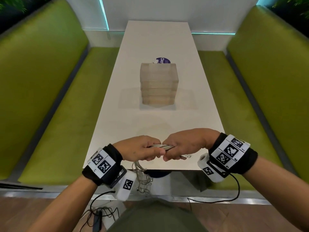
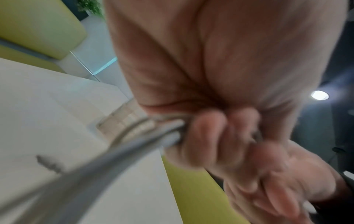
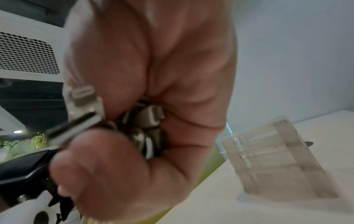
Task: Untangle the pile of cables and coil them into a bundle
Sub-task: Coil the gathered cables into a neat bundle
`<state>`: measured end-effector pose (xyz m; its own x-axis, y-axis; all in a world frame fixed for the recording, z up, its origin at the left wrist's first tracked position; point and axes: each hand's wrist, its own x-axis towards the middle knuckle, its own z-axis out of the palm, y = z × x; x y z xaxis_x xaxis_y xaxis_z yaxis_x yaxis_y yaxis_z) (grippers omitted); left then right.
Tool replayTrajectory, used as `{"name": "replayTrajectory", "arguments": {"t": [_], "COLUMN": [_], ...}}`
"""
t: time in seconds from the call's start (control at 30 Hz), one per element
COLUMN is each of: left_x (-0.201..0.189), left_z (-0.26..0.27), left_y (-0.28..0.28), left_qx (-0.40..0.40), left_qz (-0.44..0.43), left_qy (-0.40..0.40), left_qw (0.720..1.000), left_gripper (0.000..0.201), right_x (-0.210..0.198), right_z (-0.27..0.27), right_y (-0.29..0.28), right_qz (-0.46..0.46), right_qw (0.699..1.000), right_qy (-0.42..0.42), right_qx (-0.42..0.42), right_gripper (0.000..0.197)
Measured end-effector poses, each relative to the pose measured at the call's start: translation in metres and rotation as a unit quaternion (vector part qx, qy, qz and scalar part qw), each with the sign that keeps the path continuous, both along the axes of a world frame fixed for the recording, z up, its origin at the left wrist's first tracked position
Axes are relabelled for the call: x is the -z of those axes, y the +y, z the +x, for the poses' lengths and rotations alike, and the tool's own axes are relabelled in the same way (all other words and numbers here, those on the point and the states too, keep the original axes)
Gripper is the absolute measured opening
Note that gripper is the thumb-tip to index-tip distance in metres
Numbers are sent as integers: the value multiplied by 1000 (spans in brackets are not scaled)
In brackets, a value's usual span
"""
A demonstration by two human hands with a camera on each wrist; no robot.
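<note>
A bunch of thin white cables (image 1: 161,146) runs between my two fists above the near end of the white table (image 1: 158,118). My left hand (image 1: 142,150) grips the bunch (image 2: 145,141) with curled fingers (image 2: 208,133). My right hand (image 1: 182,146) grips the other end, knuckle to knuckle with the left. In the right wrist view, several white plug ends (image 3: 84,97) stick out of that fist (image 3: 122,151). A plug tip (image 1: 186,156) pokes out below the right hand. Loose cable ends (image 1: 142,178) dangle under the left hand past the table edge.
A stack of clear plastic boxes (image 1: 158,84) stands mid-table, with a purple round label (image 1: 163,60) behind it. Green bench seats (image 1: 55,131) flank the table on both sides. Black wires (image 1: 98,215) lie on the floor by my legs.
</note>
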<state>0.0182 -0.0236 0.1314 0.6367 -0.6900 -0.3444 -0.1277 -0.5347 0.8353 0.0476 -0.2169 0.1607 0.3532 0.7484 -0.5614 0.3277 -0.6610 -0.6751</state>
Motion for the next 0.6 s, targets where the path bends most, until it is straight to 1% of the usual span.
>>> {"name": "replayTrajectory", "arguments": {"t": [0.13, 0.23, 0.37, 0.43, 0.5, 0.6], "left_x": [-4, -13, -29, -48, -76, -121], "left_z": [4, 13, 22, 29, 38, 50], "left_y": [-2, -3, -3, -4, -5, -7], "left_qx": [-21, -38, -41, -45, -56, -63], "left_qz": [-33, -44, -56, -64, -78, -103], "left_qy": [-41, -71, -104, -127, -158, -203], "left_qw": [998, 996, 992, 989, 983, 972], "left_gripper": [34, 35, 31, 30, 32, 27], "right_x": [-13, -25, -42, -61, -88, -131], "right_z": [5, 10, 15, 19, 26, 33], "right_y": [-3, -5, -4, -5, -6, -10], "right_qz": [-2, -7, -8, -1, 18, 52], "right_qw": [1000, 997, 989, 982, 975, 961], "right_qy": [-20, -73, -140, -181, -213, -259], "right_qx": [14, 31, 43, 48, 63, 79], "right_gripper": [25, 17, 23, 30, 33, 31]}}
